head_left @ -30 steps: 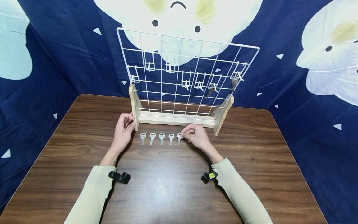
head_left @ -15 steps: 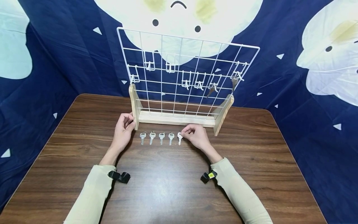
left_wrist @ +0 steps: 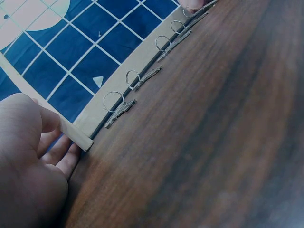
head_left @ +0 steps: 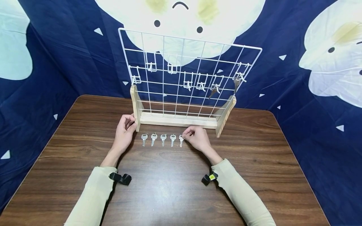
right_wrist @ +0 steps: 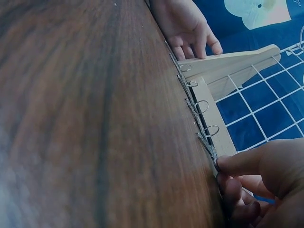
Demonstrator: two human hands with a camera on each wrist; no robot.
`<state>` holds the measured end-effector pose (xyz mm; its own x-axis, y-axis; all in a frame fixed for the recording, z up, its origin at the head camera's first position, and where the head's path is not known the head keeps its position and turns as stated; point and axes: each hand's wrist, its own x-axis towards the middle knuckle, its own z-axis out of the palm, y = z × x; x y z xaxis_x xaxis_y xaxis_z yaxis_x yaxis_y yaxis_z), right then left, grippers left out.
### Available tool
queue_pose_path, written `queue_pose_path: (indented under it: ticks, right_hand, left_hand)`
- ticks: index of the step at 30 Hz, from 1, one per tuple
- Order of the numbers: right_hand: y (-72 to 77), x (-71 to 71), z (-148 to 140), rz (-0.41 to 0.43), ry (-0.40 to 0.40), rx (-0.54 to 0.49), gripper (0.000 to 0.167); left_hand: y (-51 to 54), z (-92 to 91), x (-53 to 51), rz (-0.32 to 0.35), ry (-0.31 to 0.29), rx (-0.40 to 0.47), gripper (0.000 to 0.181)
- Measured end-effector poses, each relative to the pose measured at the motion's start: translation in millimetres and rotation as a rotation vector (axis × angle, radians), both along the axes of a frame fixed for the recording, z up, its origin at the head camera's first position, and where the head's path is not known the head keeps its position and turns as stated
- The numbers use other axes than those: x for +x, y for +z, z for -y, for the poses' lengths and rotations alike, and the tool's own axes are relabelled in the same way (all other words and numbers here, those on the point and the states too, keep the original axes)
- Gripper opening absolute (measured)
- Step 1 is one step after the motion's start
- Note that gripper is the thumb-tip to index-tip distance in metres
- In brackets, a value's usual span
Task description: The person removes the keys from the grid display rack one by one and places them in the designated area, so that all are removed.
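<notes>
My left hand [head_left: 124, 128] holds the left side board of a wooden stand [head_left: 178, 120]. In the left wrist view its thumb lies on the board's edge and the other fingers curl beside it. My right hand [head_left: 199, 138] pinches the head of a silver key [head_left: 181, 143], the rightmost in a row on the table. The fingertips cover part of that key. Left of it lie several similar keys [head_left: 163, 140], blades toward me, each with a thin ring [left_wrist: 113, 101] at its head. In the right wrist view, thumb and fingers [right_wrist: 237, 164] meet at the row's near end.
A white wire grid [head_left: 183, 39] rises from the stand, with several white hooks [head_left: 188, 84] on it. One key [head_left: 237, 83] hangs at the far right and another [head_left: 213, 92] hangs lower, left of it. Blue cloth [head_left: 70, 47] surrounds the brown table [head_left: 158, 188].
My right hand has shifted very slightly left, and the key it pinches now points a little straighter toward me. The left hand and the other keys stay put.
</notes>
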<state>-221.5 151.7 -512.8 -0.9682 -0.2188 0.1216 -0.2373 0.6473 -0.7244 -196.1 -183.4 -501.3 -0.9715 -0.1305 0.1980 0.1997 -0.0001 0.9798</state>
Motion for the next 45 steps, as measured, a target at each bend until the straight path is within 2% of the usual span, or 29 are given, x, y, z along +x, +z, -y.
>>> queue_pose_path:
  ticks: [8,15,19,29,32,39,42,45]
  right_hand:
    - [-15.4,-7.7,-2,-0.021,0.002,0.036,0.012]
    - [-14.3,-7.4,-3,0.013,0.005,0.053,0.012]
    - [-12.5,-6.0,-3,0.002,0.021,0.051,0.011]
    - [-23.0,-11.2,-6,-0.018,0.026,0.038,0.012]
    - [-18.9,-9.1,-5,-0.018,0.028,0.028,0.011]
    - [9.9,8.2,-3,-0.052,0.058,-0.054,0.009]
    - [5.9,5.4,-4,-0.031,0.055,-0.05,0.01]
    - [-12.1,-5.2,-7,-0.021,0.052,-0.041,0.013]
  left_hand:
    - [0.6,0.2,1.0,0.015,-0.001,-0.009,0.017]
    - [0.2,0.0,0.6,0.011,-0.002,-0.003,0.017]
    - [0.0,0.0,0.4,0.004,-0.003,-0.001,0.017]
    - [-0.8,0.1,0.9,-0.007,-0.001,0.006,0.017]
    - [-1.3,0.3,0.5,-0.007,-0.003,0.006,0.017]
    - [-2.1,0.8,0.0,-0.007,-0.006,0.002,0.017]
    - [-2.2,0.8,0.1,-0.008,-0.004,0.0,0.017]
    - [-1.7,0.6,0.4,-0.005,-0.002,-0.001,0.017]
